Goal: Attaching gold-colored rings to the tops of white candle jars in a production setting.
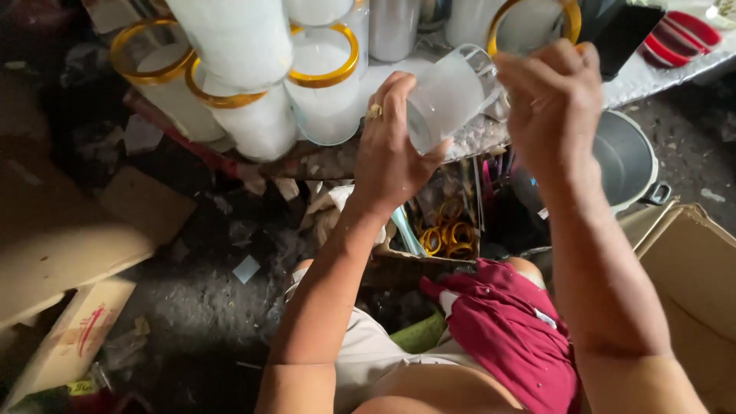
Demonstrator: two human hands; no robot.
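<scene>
A frosted glass tumbler (445,103) is clamped in the left hand (391,149), tilted above the bench (652,73). The right hand (552,96) is closed at its far rim, seemingly fitting something; gold-rimmed tumblers (326,84) stand left of the grip.

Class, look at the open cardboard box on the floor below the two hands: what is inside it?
Inside the cardboard box lie loose gold-coloured rings. The left hand, holding the frosted glass cup, and its forearm cover the box's left part, so anything there is hidden.
</scene>
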